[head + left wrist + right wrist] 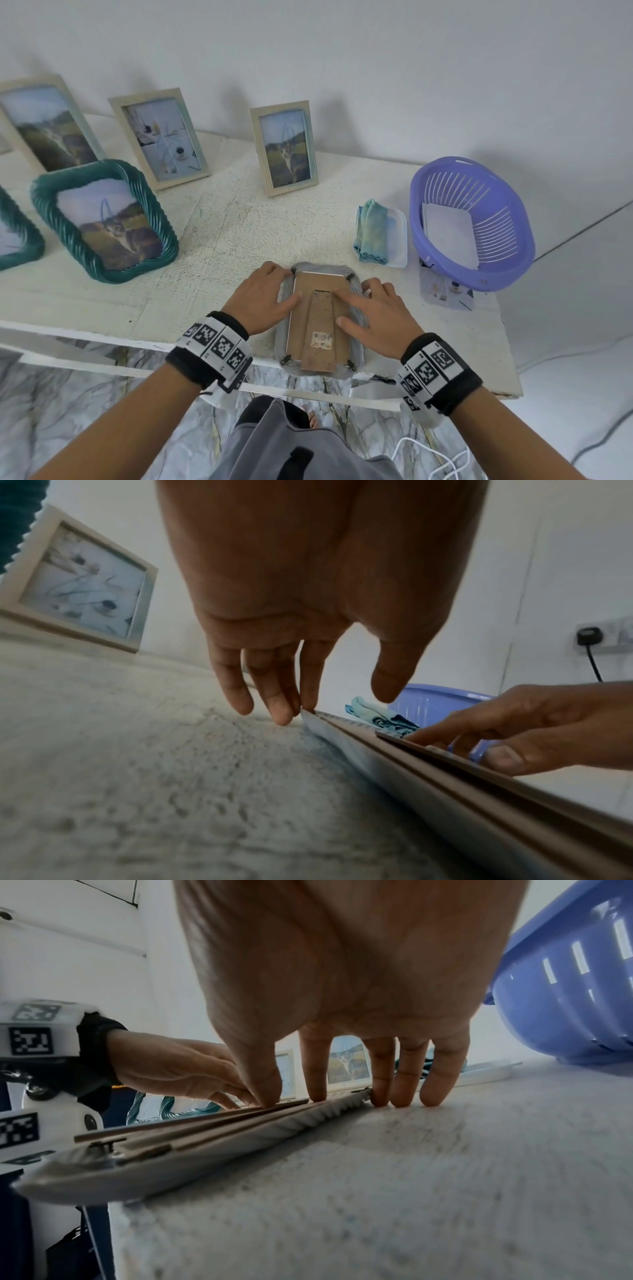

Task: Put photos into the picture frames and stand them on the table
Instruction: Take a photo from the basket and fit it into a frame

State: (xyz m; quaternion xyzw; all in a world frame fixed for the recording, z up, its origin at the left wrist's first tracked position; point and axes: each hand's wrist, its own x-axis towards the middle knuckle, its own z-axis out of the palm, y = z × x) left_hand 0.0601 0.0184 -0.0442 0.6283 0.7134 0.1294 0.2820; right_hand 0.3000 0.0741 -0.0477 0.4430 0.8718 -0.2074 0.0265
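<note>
A grey picture frame [281, 334] lies face down at the table's front edge, its brown backing board [301, 318] and folded stand [320, 329] facing up. Black clips sit at its corners. My left hand [286, 286] touches the frame's top left corner with its fingertips, and the thumb lies on the board. My right hand [346, 306] presses its index finger and thumb on the board, while the other fingers [404, 1085] rest on the table by the frame's right edge. In the wrist views the frame [394, 772] [240, 1129] lies flat under both hands.
Three pale wooden frames [286, 147] and two teal frames [102, 219] stand with photos at the back and left. A folded cloth [373, 229] lies on a white tray [400, 240]. A purple basket [507, 267] holds white sheets, with a loose photo [448, 293] beneath it.
</note>
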